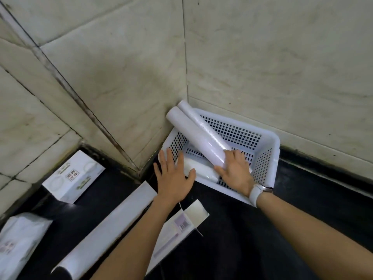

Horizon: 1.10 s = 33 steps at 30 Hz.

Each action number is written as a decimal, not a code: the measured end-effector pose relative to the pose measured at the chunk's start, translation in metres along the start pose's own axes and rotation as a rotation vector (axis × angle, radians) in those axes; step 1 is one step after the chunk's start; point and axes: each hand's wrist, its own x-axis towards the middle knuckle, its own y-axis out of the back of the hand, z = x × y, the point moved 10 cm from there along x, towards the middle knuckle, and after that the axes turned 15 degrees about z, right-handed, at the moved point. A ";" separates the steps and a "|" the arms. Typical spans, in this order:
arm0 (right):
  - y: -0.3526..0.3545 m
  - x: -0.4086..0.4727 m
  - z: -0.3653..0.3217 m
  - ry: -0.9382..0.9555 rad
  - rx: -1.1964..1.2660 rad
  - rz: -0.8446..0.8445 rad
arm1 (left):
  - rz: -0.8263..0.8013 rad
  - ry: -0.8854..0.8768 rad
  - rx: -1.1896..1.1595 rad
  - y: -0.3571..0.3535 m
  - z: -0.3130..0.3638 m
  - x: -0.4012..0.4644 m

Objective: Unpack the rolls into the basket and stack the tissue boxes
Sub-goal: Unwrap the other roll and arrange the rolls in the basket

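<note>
From my remote seat I see a white perforated plastic basket (268, 138) on a dark matt counter (232, 229). In the basket lean two rolls (199, 132) in glossy, crinkled film. Behind the basket, pale stone-look wall tiles (272, 57) show a dull, veined finish. Left of the basket lies a smooth white cardboard tissue box (74, 176).

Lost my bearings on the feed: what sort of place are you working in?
Probably a kitchen or utility corner: a dark countertop meets tiled walls, with a white perforated basket and a tissue box on it.
</note>
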 end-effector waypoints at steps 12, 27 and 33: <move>0.009 0.032 0.029 0.000 -0.264 0.097 | 0.043 0.000 0.033 -0.006 -0.003 0.001; 0.006 0.025 0.025 -0.021 -0.348 -0.117 | -0.077 -0.001 -0.010 -0.008 -0.002 0.002; 0.019 -0.002 -0.015 0.124 -0.177 0.034 | 0.035 0.028 -0.236 0.021 -0.012 -0.008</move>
